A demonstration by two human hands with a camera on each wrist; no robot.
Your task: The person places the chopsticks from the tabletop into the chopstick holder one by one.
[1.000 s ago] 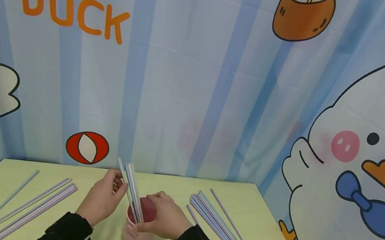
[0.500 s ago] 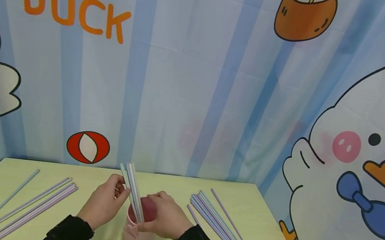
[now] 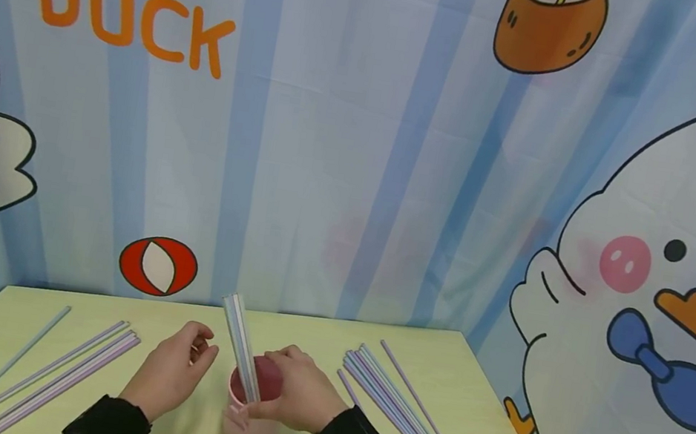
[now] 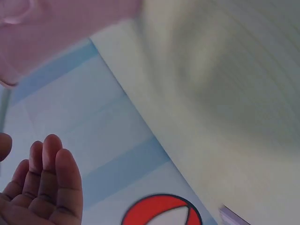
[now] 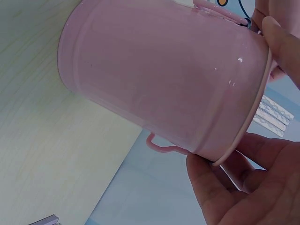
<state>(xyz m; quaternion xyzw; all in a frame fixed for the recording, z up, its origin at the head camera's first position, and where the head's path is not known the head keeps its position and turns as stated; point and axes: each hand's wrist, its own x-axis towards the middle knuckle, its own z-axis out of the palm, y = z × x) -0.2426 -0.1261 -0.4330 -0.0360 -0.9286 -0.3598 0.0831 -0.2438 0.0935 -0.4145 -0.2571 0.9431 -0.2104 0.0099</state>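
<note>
A pink pail-like cup (image 3: 248, 433) with small looped handles stands on the table at the front middle. Several long thin pastel sticks (image 3: 243, 340) lean in it, their upper ends tilted left above the rim. My right hand (image 3: 298, 391) grips the rim at its right side; the right wrist view shows fingertips (image 5: 201, 176) at the rim beside a handle (image 5: 161, 146). To the left of the cup, my left hand (image 3: 171, 371) is apart from the sticks and holds nothing. Its fingers (image 4: 49, 178) are loosely bent in the left wrist view.
Loose lilac and blue sticks (image 3: 64, 373) lie on the left of the pale yellow table (image 3: 310, 331). Another bunch of sticks (image 3: 390, 403) lies on the right, one lilac stick (image 3: 414, 394) a little apart. A printed curtain (image 3: 321, 168) hangs behind.
The pale stick that my left hand held has come in against the others in the cup. My left hand has let go and drawn back left and down. The right hand stays at the rim.
</note>
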